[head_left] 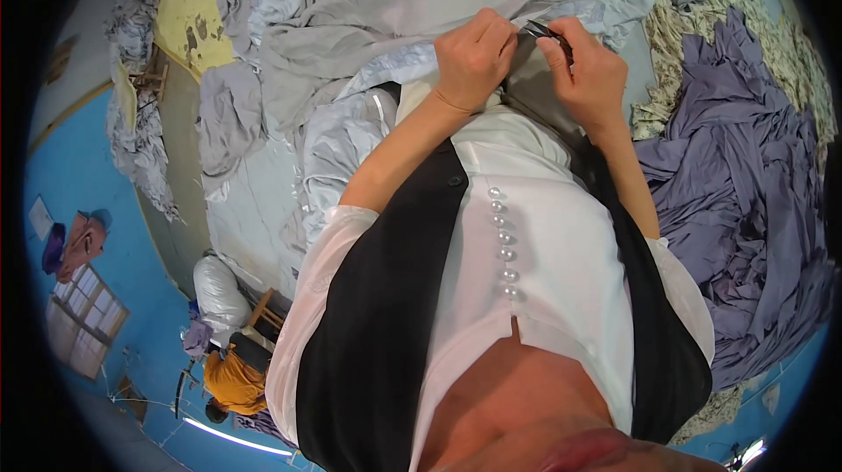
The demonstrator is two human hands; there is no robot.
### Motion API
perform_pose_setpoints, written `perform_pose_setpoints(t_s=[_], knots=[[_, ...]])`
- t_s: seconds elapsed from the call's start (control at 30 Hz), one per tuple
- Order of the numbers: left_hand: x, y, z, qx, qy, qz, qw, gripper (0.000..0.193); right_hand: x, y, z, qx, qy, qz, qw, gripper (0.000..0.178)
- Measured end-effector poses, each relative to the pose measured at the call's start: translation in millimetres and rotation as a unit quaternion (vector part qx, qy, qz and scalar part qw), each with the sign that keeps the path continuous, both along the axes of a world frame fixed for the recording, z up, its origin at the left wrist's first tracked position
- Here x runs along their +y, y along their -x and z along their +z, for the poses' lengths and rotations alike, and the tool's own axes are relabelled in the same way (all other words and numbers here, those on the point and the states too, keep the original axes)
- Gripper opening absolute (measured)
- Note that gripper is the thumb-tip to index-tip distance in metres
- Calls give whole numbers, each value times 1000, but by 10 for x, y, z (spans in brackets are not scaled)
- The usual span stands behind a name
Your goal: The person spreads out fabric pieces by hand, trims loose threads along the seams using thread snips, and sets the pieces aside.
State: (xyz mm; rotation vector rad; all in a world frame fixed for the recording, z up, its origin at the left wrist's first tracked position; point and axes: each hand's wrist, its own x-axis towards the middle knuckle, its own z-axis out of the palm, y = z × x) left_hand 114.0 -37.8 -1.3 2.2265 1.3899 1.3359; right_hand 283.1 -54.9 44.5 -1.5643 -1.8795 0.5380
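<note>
Both my hands are raised close together over a spread of light grey cloth (368, 16). My right hand (589, 73) is closed around a small dark pair of thread snips (545, 32), whose pointed tips face my left hand. My left hand (474, 60) is closed in a pinch beside the tips. What it pinches is too small or hidden to make out. A paler, shiny strip of cloth (399, 67) runs below and behind the left wrist.
A large heap of purple-grey cloth (745, 165) lies to my right, with patterned cloth (675, 60) behind it. Crumpled grey pieces (232, 112) and a yellow sheet (197, 7) are at left. A person in an orange top (235, 382) is at lower left, near a white sack (219, 292).
</note>
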Motion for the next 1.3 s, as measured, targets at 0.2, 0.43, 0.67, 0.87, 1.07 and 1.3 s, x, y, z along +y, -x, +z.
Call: perform_pose_setpoints(t_s=[0.2,0.43,0.67,0.87,1.07,1.3], knots=[[12,5,9,-7,-7,-10,1000,19,25,-4,-71,-3,-7,4,1000,20],[48,18,43,2,-3,-18,1000,19,236,-247,-174,380,247,16,891,15],[-166,702,-132,130,96,-17,987,31,82,-55,-352,175,207,48,962,18],[-112,1498,-15,153,65,136,977,46,438,-557,100,261,-68,-163,949,17],[-213,2076,57,158,4,269,950,45,896,-1751,146,386,-231,-255,856,12],[-183,2761,257,207,24,305,929,44,945,-1663,-143,348,-104,-191,912,13]])
